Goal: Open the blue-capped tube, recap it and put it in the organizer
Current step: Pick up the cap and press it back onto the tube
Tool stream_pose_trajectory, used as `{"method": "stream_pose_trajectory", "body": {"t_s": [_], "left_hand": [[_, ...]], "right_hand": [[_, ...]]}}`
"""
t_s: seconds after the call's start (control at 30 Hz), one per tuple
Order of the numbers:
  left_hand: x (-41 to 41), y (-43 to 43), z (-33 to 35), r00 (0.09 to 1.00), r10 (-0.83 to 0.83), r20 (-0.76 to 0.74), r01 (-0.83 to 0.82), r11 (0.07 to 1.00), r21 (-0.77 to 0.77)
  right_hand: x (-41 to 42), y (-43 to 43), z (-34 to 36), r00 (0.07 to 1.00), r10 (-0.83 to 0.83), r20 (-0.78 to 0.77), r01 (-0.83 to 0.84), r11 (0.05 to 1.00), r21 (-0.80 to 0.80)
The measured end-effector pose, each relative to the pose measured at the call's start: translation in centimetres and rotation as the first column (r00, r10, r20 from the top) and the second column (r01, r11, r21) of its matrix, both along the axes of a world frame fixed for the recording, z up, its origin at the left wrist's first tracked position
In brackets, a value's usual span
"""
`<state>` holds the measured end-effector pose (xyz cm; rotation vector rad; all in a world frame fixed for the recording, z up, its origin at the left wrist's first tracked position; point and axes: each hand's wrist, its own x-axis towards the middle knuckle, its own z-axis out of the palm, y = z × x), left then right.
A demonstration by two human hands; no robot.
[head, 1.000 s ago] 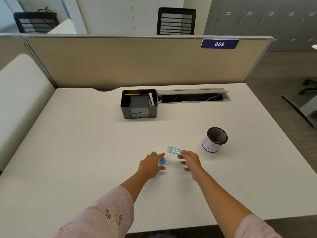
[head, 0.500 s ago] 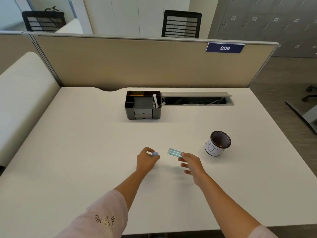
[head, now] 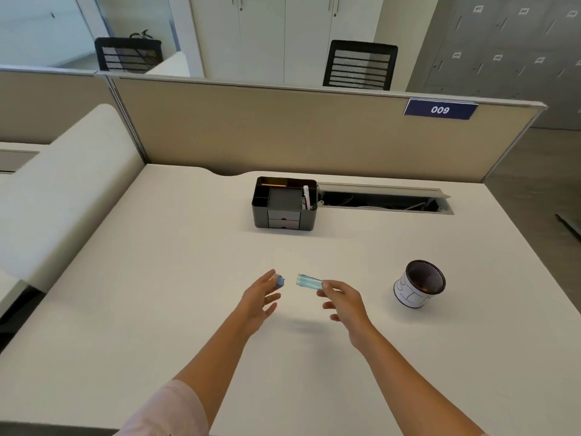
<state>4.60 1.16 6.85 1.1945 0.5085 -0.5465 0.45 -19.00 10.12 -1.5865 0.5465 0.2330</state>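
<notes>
Recapping step: left hand (head: 257, 298) is pinching the small blue plastic cap (head: 279, 281) at its fingertips, right hand (head: 344, 302) is pinching the clear bluish tube (head: 309, 282) level, its open mouth just beside the cap and calling for straight alignment, well short of the black desk organizer (head: 284, 204).

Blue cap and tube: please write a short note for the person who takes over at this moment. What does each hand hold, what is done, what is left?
Left hand: pinches the blue cap at its fingertips, above the desk.
Right hand: holds the clear tube by one end, its open end pointing toward the cap, a small gap between them.
Organizer: at the back of the desk, well beyond both hands.
Done: tube opened.
Left: push the cap back on, then place the tube in the organizer.
</notes>
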Motion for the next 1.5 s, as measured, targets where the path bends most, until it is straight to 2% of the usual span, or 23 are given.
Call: {"method": "stream_pose_trajectory", "body": {"t_s": [0.2, 0.43, 0.7, 0.83, 1.07, 1.3, 1.5], "left_hand": [[-0.3, -0.5, 0.5, 0.996, -0.064, 0.06, 0.065, 0.998, -0.002], [-0.4, -1.4, 2.0, 0.989, -0.094, 0.111, 0.081, 0.99, 0.111], [-0.7, -2.6, 2.5, 0.991, 0.06, 0.121, -0.067, 0.996, 0.058], [-0.9, -3.0, 2.9, 0.988, 0.117, 0.097, -0.12, 0.993, 0.02], [-1.1, -2.7, 3.6, 0.981, 0.191, 0.046, -0.187, 0.98, -0.074], [-1.5, -3.2, 4.2, 0.985, 0.165, 0.059, -0.156, 0.979, -0.135], [-1.4, -2.8, 4.9, 0.991, 0.11, 0.081, -0.102, 0.989, -0.104]], "right_hand": [[0.2, 1.1, 0.1, 0.997, 0.059, 0.054, -0.055, 0.996, -0.065], [0.0, 1.3, 0.2, 0.984, 0.071, 0.161, -0.04, 0.982, -0.185], [-1.0, 1.6, 0.0, 0.957, 0.073, 0.282, 0.007, 0.962, -0.272], [-1.6, 1.9, -0.2, 0.938, 0.122, 0.324, 0.016, 0.92, -0.392], [-2.7, 1.9, -0.3, 0.882, 0.272, 0.384, 0.028, 0.784, -0.62], [-3.1, 2.6, -0.3, 0.862, 0.213, 0.46, 0.11, 0.807, -0.581], [-2.8, 2.1, 0.1, 0.866, 0.183, 0.466, 0.136, 0.81, -0.57]]}}
